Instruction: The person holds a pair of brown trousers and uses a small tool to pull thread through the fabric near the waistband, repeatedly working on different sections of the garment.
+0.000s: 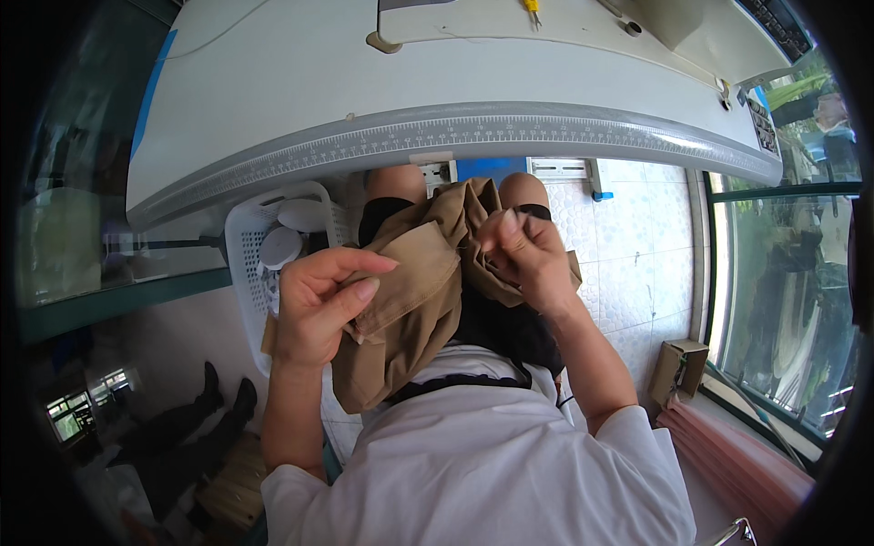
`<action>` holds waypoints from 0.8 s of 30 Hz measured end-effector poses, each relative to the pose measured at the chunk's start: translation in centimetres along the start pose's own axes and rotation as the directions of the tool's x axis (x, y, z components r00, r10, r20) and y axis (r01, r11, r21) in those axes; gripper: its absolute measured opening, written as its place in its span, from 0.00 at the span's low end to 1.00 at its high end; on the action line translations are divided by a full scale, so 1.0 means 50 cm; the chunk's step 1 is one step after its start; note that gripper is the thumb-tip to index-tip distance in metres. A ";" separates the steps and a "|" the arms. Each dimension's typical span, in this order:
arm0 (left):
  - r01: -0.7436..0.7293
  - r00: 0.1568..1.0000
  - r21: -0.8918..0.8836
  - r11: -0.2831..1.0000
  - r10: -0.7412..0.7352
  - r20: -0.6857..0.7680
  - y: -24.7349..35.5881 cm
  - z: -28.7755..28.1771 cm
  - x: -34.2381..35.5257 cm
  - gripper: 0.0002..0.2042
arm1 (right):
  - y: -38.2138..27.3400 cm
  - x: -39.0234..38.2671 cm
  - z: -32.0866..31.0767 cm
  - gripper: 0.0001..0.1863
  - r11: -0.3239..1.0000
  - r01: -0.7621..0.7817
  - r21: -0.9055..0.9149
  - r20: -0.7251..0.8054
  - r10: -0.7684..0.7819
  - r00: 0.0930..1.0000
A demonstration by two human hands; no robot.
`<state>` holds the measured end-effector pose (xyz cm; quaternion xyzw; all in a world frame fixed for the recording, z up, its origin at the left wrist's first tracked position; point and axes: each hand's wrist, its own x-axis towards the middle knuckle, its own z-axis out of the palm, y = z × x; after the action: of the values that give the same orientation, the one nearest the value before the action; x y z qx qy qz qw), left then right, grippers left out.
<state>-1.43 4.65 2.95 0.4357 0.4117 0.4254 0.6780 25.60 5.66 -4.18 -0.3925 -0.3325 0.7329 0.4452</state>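
Note:
A tan cloth garment [414, 318] lies bunched over my lap, with a stitched flat panel facing up on its left part. My left hand [319, 305] hovers over the left edge of that panel. Its thumb and forefinger are apart with nothing visible between them, and the other fingers curl in. Above the right part of the cloth, my right hand [533, 259] is closed, thumb pressed against the curled fingers. Whatever it may pinch is too small or hidden to make out.
Across the front runs a white table with a ruler-marked grey edge [455, 136]. On it stand a sewing machine [728, 41] and yellow-handled snips [533, 11]. A white plastic basket [246, 227] holding round white items sits at left. A cardboard box [678, 369] and pink fabric [719, 455] are at right.

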 end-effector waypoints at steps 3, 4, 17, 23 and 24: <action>0.005 1.000 -0.008 1.000 -0.005 -0.006 -0.001 0.001 0.001 0.11 | 0.009 0.000 0.038 0.15 0.973 0.054 -0.223 0.013 -0.052 0.999; 0.005 1.000 -0.014 1.000 -0.005 -0.006 -0.001 0.002 0.001 0.11 | 0.015 0.001 0.050 0.14 0.978 0.063 -0.198 0.018 -0.061 0.998; -0.005 1.000 -0.015 1.000 0.005 -0.022 -0.001 0.003 -0.009 0.11 | 0.023 0.003 -0.053 0.25 0.958 -0.282 -0.043 -0.089 0.278 0.956; -0.011 0.997 0.012 1.000 0.010 0.075 -0.002 -0.006 -0.001 0.13 | 0.045 0.009 0.041 0.19 0.863 -0.348 0.365 0.047 0.357 0.933; 0.022 0.998 0.027 0.999 -0.023 0.062 0.008 -0.001 0.000 0.14 | 0.042 0.011 0.039 0.16 0.887 -0.266 0.377 0.015 0.281 0.960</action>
<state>-1.54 4.75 3.30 0.4529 0.4007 0.3985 0.6896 22.91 5.08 -5.19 -0.3576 -0.1187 0.8301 0.4110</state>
